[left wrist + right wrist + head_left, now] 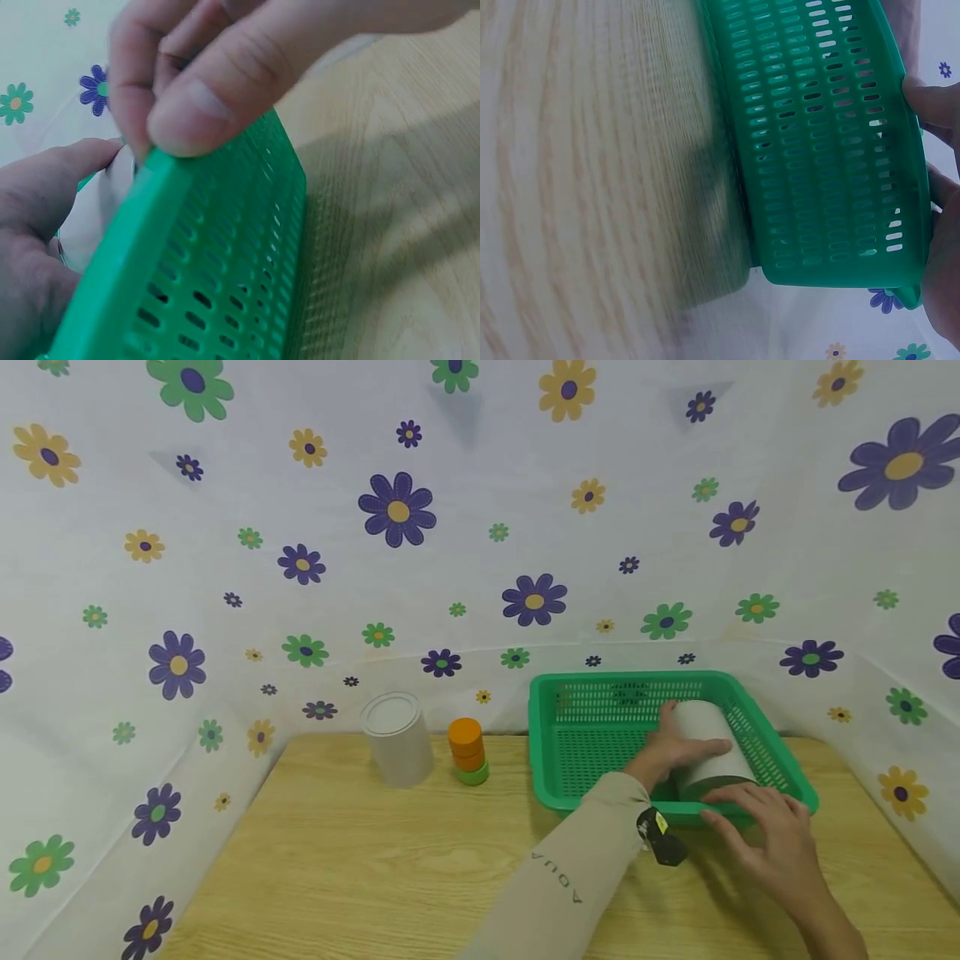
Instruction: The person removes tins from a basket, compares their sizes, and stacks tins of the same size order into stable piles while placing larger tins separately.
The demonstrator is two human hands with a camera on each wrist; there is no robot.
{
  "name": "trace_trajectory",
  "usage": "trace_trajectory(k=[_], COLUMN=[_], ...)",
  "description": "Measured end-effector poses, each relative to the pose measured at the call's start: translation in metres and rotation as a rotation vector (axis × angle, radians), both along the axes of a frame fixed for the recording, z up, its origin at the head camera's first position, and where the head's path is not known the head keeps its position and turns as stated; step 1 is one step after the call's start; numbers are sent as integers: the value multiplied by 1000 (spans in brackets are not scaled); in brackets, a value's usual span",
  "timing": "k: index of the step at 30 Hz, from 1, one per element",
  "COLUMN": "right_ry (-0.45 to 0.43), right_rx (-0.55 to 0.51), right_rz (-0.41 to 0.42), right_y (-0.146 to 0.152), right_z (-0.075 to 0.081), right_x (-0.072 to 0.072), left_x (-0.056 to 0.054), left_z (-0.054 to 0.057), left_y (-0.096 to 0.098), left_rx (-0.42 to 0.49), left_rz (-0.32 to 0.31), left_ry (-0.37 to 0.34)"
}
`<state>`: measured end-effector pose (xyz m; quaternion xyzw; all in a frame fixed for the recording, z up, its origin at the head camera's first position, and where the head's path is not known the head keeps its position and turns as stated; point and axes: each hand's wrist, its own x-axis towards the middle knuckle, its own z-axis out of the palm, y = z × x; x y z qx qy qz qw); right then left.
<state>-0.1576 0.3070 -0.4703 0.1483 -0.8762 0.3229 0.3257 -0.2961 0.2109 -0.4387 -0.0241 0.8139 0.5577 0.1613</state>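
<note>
A white can (712,739) lies on its side in the right part of a green basket (585,804). My left hand (671,750) reaches in and grips the can from its left, thumb across the top. At the basket's front rim, beside the can's near end, is my right hand (776,839). The left wrist view shows the right thumb (191,120) outside the rim with curled fingers behind it. Part of the can (94,206) shows there beside the left hand (34,225). In the right wrist view, the basket's perforated wall (817,150) fills the middle.
Left of the basket, a second white can (401,747) stands upright, lid up. Between them is a small stack of orange pieces (466,742) on a green one (472,772). A flower-printed sheet (465,527) rises behind and beside the wooden table (360,868).
</note>
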Motion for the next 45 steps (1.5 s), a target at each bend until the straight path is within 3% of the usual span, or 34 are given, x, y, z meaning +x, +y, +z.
trace_trajectory(k=[5, 11, 19, 23, 27, 32, 37, 45], right_ry=[-10, -12, -16, -8, 1, -6, -5, -16], right_rx=[12, 3, 5, 13, 12, 6, -4, -6], right_rz=[-1, 16, 21, 2, 6, 10, 20, 42], right_y=[-1, -2, -5, -1, 1, 0, 0, -1], right_z=[-1, -3, -9, -8, -5, -3, -1, 2], right_x=[0, -4, -5, -1, 0, 1, 2, -1], left_x=[-6, -6, 6, 12, 19, 31, 46, 62], left_z=[0, 8, 21, 29, 43, 61, 77, 83], left_y=[-2, -15, -48, -56, -62, -73, -92, -127], left_rx=[16, 33, 91, 180, 266, 241, 288, 367], left_rz=[-1, -12, -11, -62, -118, -141, -177, -225], left_ry=[11, 112, 222, 282, 359, 429, 479, 577])
